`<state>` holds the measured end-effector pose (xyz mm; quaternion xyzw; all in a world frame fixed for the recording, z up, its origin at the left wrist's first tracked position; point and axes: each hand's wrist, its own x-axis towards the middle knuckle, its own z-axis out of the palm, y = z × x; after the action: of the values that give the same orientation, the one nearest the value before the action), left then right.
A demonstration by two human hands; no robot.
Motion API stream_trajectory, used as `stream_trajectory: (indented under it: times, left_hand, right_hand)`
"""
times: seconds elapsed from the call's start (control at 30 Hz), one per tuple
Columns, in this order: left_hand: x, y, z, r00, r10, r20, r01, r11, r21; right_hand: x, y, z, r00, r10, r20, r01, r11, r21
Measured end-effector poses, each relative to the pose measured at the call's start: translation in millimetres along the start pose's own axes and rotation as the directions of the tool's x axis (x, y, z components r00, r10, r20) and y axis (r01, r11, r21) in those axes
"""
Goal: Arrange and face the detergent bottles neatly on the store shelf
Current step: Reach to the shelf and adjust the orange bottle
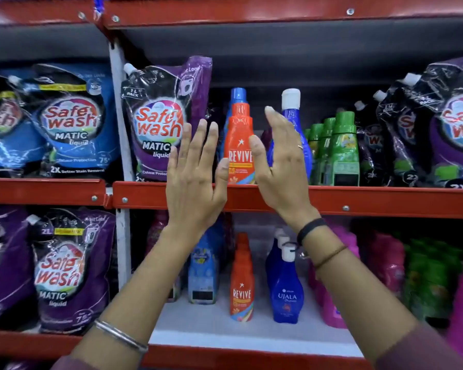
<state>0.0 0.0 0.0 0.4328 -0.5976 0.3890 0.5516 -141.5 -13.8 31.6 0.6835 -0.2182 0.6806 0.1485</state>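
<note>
An orange Revive bottle (239, 145) with a blue cap stands upright at the front edge of the middle red shelf (358, 200), label facing me. My left hand (195, 172) is flat and open just left of it, thumb near its lower label. My right hand (281, 158) is open on its right side, thumb near the label, fingers in front of a dark blue bottle with a white cap (292, 113). Neither hand grips anything. Green bottles (340, 150) stand in a row further right.
Purple Safewash pouches (161, 121) lean left of the hands; blue ones (72, 121) sit further left, more purple ones (452, 124) at right. On the lower shelf stand another Revive bottle (241, 281), Ujala bottles (286, 289), and pink and green bottles.
</note>
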Motion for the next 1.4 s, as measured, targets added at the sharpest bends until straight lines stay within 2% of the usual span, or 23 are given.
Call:
stream_trajectory:
  times: [0.07, 0.13, 0.23, 0.3, 0.37, 0.5, 0.7, 0.83, 1.03, 1.23, 1.4]
  left_hand:
    - [0.3, -10.2, -0.9, 1.000, -0.024, 0.011, 0.024, 1.000, 0.009]
    - [-3.8, -22.2, 4.8, 0.999, -0.026, 0.041, 0.025, 1.000, 0.015]
    - [-9.4, -33.6, 14.9, 0.998, 0.000, 0.067, -0.001, 1.000, 0.014]
    - [-12.6, -39.5, 22.9, 0.997, 0.014, 0.081, -0.017, 0.999, 0.042]
    - [-16.4, -42.0, 29.8, 0.996, 0.009, 0.093, -0.016, 0.997, 0.078]
    - [-20.8, -45.6, 39.3, 0.997, 0.017, 0.075, -0.029, 0.988, 0.152]
    - [-20.7, -46.4, 44.1, 0.999, 0.036, 0.033, -0.042, 0.978, 0.204]
    - [-21.8, -47.4, 45.9, 0.999, 0.042, 0.028, -0.047, 0.974, 0.219]
    - [-22.8, -47.6, 46.4, 0.998, 0.048, 0.047, -0.059, 0.964, 0.260]
    - [-24.3, -45.3, 46.7, 0.999, 0.039, 0.037, -0.047, 0.968, 0.246]
    - [-31.5, -44.1, 47.9, 0.998, 0.038, 0.055, -0.051, 0.964, 0.261]
  right_hand:
    - [10.9, -5.2, 12.9, 0.998, 0.021, 0.055, -0.022, 1.000, 0.016]
    - [20.1, -10.5, 24.6, 0.986, 0.085, 0.145, -0.080, 0.996, -0.038]
    - [25.8, -11.7, 37.6, 0.966, 0.169, 0.198, -0.115, 0.959, -0.257]
    - [29.0, -11.0, 41.7, 0.946, 0.251, 0.204, -0.151, 0.900, -0.408]
    - [31.8, -10.8, 43.0, 0.937, 0.300, 0.177, -0.189, 0.866, -0.462]
    - [31.0, -8.4, 40.5, 0.958, 0.275, 0.078, -0.234, 0.911, -0.339]
    - [27.7, -6.6, 23.5, 0.978, 0.187, -0.089, -0.194, 0.978, -0.071]
    - [23.3, -15.1, 0.2, 0.973, 0.196, -0.124, -0.194, 0.981, 0.031]
    - [-22.4, -19.7, -24.9, 0.953, 0.303, -0.026, -0.298, 0.946, 0.127]
    - [-89.9, -7.1, -29.6, 0.923, 0.358, 0.139, -0.373, 0.922, 0.105]
    - [-146.6, 9.3, -14.3, 0.816, 0.469, 0.338, -0.509, 0.860, 0.034]
